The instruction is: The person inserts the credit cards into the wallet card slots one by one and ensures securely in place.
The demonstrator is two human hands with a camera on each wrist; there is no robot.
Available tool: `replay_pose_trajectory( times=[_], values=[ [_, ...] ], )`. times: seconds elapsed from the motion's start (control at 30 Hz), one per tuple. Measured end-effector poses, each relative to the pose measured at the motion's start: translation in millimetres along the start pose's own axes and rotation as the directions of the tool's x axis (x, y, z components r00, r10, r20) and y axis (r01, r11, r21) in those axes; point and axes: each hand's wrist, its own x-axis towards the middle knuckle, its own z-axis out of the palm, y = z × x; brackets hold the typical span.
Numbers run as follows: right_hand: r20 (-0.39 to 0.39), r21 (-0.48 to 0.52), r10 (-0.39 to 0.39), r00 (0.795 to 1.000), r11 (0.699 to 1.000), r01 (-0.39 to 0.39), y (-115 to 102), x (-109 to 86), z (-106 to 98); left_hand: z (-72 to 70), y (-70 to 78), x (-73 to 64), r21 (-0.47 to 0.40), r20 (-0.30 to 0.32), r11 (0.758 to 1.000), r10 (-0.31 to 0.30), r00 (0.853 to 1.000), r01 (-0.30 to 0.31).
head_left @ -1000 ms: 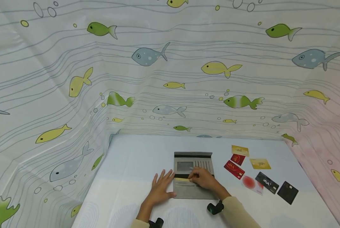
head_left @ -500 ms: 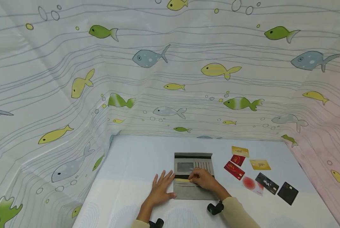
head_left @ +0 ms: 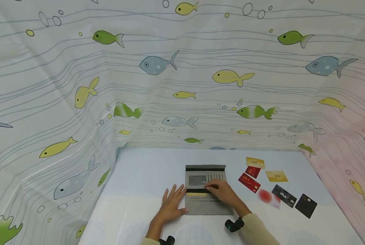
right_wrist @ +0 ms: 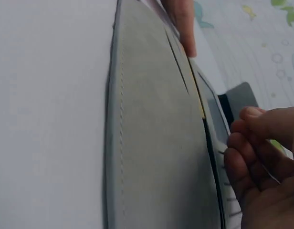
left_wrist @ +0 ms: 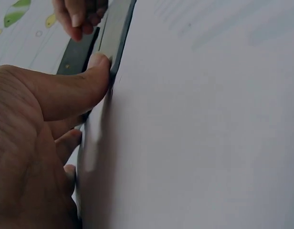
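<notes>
A grey wallet (head_left: 200, 207) lies unfolded on the table, with a window and several slots. A narrow yellow strip of a card (head_left: 196, 194) shows in a slot just below the black fold band. My left hand (head_left: 171, 204) rests at the wallet's left edge with fingers spread; in the left wrist view its thumb (left_wrist: 85, 88) presses on that edge. My right hand (head_left: 223, 192) is over the wallet's right half, around the fold. In the right wrist view its fingers are loosely bent, thumb near the index finger, and I see nothing between them.
Right of the wallet lie loose cards: two yellow cards (head_left: 276, 176), two red cards (head_left: 249, 182), a white card with a red circle (head_left: 265, 196), a black VIP card (head_left: 284, 195) and a black square piece (head_left: 306, 206). A fish-print curtain (head_left: 182, 75) surrounds the table.
My right hand has come away from the yellow card's strip and moved slightly up and right. The left hand stays at the wallet's edge. The head view has shifted slightly.
</notes>
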Motion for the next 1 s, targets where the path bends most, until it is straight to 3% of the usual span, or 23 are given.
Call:
replay_pose_trajectory(
  times=[0.2,0.27,0.43,0.77,1.0],
  values=[
    [-0.139,0.087,0.181,0.974,0.982,-0.17,10,-7.5,-17,-1.7,0.3,-1.3,-0.006,0.012,1.0,-0.004,1.0,0.004],
    [-0.143,0.116,0.232,0.962,0.969,-0.217,14,-9.7,-24,-2.0,0.1,-2.7,0.003,0.005,1.0,-0.001,1.0,0.001],
    [-0.146,0.167,0.28,0.949,0.952,-0.255,25,-17.1,-45,-2.1,0.1,-3.1,0.025,-0.005,1.0,0.002,1.0,-0.002],
    [-0.24,0.023,0.289,0.927,0.956,-0.293,46,-30.3,-70,0.4,-0.7,-3.6,0.013,-0.018,0.999,0.04,0.999,-0.04],
    [-0.334,-0.038,0.344,0.878,0.925,-0.377,58,-42.4,-81,0.0,-0.5,-1.7,0.014,-0.014,1.0,0.024,1.0,-0.024]
  ],
)
